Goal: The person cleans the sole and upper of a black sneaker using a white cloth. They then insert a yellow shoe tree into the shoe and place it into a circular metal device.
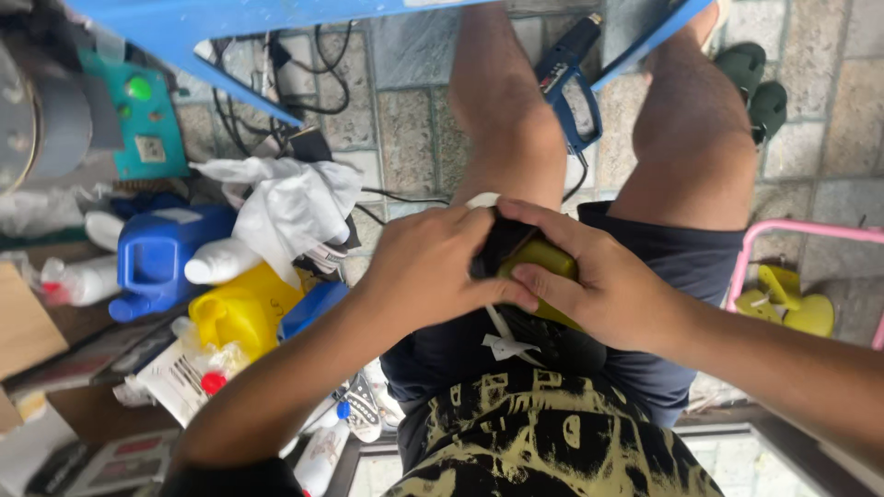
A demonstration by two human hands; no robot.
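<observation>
Head view, looking down at seated lap. Nearest, bottom centre of frame: black shirt with pale yellow print [552, 442], above it dark navy shorts [460, 345] with a white drawstring [505, 342].

Mid-frame centre: both hands meet over the lap. Left hand [433, 267] is closed, thumb and fingers pinching the dark end of a small olive-yellow rounded object with a black part [539, 260]. Right hand [603, 281] is wrapped around the same object from the right, fingers curled over its top, thumb beneath. What the object is cannot be told; most of it is covered.

Left of the hands, mid-left of frame: yellow plastic jug [241, 313], blue plastic jerrycan [161, 258], crumpled white cloth [290, 207], white bottles beside them.

Farther, upper frame: bare knees over grey stone paving [405, 120], blue-handled tool [569, 69] between the legs, black cables [322, 87], blue frame bar [230, 23]. Upper right: dark green sandals [755, 83]. Right edge: pink tube frame [810, 232], yellow plastic piece [792, 299].
</observation>
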